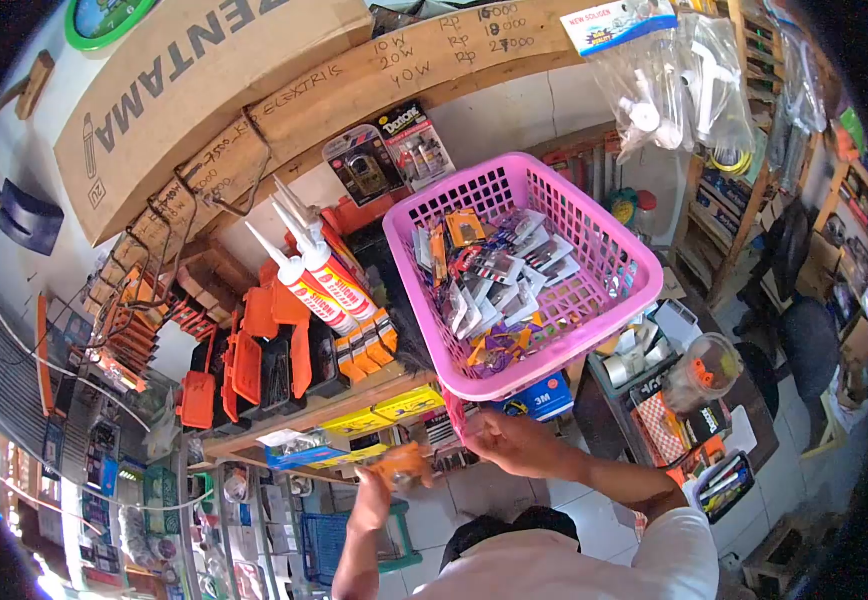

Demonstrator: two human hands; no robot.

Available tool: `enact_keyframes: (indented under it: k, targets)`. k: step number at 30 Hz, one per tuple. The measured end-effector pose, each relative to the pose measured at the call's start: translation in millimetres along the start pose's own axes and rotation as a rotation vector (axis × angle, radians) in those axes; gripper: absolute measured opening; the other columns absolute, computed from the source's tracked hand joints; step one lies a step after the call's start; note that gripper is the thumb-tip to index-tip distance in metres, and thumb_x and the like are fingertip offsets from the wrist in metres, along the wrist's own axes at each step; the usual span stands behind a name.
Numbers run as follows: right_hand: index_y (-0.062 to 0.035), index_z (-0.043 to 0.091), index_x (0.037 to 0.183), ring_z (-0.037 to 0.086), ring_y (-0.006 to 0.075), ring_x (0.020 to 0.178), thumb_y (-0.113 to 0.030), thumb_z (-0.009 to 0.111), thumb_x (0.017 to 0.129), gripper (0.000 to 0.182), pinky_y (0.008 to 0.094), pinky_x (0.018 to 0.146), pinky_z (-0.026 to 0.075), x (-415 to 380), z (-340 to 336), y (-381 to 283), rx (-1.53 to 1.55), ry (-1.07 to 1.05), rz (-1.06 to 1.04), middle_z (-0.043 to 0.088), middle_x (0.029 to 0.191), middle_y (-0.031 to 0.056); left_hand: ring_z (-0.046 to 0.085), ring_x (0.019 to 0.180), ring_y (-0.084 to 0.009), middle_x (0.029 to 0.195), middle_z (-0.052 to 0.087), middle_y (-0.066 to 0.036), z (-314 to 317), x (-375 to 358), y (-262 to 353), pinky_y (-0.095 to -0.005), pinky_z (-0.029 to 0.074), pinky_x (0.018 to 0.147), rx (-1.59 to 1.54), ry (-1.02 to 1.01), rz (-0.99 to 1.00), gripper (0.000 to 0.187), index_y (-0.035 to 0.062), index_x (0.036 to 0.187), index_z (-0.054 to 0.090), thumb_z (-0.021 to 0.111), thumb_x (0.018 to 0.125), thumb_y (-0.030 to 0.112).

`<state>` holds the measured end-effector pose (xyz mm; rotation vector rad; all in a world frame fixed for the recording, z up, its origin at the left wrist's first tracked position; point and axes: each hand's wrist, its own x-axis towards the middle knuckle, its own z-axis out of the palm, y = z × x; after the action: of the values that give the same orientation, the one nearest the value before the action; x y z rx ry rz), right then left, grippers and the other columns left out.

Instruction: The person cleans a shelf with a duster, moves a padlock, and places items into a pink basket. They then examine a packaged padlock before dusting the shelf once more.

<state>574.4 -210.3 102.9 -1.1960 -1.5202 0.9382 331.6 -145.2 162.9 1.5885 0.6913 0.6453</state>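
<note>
Right hand (519, 440) fingers curled, gripping the pink basket (614, 265) by its lower rim, raised and tilted | left hand (379, 490) pinching an orange packet (401, 464) | risk: your one-handed tilt could spill the blister packs (494, 275).

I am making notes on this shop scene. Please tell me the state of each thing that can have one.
Pink basket: tilted, held up from below, full of small packets.
Right hand: closed on the basket's lower edge.
Left hand: raised, holding an orange packet.
Sealant tubes: lying slanted on the shelf, nozzles on.
Orange cases: standing on the shelf; open or shut, I cannot tell.
</note>
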Motion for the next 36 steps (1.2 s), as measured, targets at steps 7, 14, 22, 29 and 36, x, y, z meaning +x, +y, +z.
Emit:
enact_keyframes:
  k: [7, 14, 22, 29, 36]
  targets:
    - [-0.0059, 0.013, 0.144, 0.060, 0.0185, 0.086, -0.048, 0.054, 0.094, 0.077, 0.0309, 0.068, 0.052, 20, 28, 22, 0.085, 0.161, -0.075, 0.054, 0.115, 0.0139, 0.060, 0.071, -0.0339, 0.084, 0.062, -0.020, -7, -5, 2, -0.0447, 0.049, 0.071, -0.394, 0.211, 0.134, 0.081, -0.0023, 0.110, 0.053, 0.016, 0.094, 0.068]
    - [-0.0165, 0.041, 0.135, 0.059, 0.0129, 0.073, -0.042, 0.052, 0.097, 0.047, 0.0294, 0.066, 0.051, 65, 32, 27, 1.036, -0.005, 0.440, 0.063, 0.096, 0.0063, 0.061, 0.071, -0.0330, 0.078, 0.062, -0.019, 2, -16, 0, -0.0432, 0.050, 0.069, -0.356, 0.283, 0.091, 0.080, -0.0033, 0.107, 0.053, 0.019, 0.094, 0.068]
    - [-0.0089, 0.050, 0.107, 0.062, 0.0199, 0.072, -0.015, 0.064, 0.089, 0.024, 0.0352, 0.065, 0.053, 50, 43, 30, 1.368, -0.098, 0.295, 0.060, 0.088, 0.0069, 0.062, 0.074, -0.0314, 0.081, 0.062, -0.017, 1, -21, -15, -0.0439, 0.051, 0.069, -0.605, 0.389, 0.084, 0.075, -0.0008, 0.108, 0.055, 0.022, 0.096, 0.065]
    - [-0.0042, 0.051, 0.102, 0.062, 0.0188, 0.069, -0.008, 0.062, 0.087, 0.019, 0.0348, 0.062, 0.053, -38, 66, 74, 0.924, -0.374, 0.380, 0.059, 0.085, 0.0085, 0.063, 0.088, -0.0297, 0.099, 0.063, -0.013, -14, -30, -40, -0.0464, 0.052, 0.078, -0.793, 0.460, 0.057, 0.063, 0.0061, 0.120, 0.052, 0.028, 0.097, 0.059]
    - [-0.0060, 0.055, 0.102, 0.052, 0.0093, 0.065, -0.026, 0.060, 0.095, 0.022, 0.0242, 0.055, 0.042, -97, 90, 79, 0.421, -0.337, 0.256, 0.057, 0.082, 0.0037, 0.049, 0.125, -0.0250, 0.131, 0.054, -0.010, -11, -20, -18, -0.0421, 0.038, 0.105, -0.838, 0.724, 0.051, 0.058, 0.0080, 0.127, 0.051, 0.031, 0.098, 0.055]
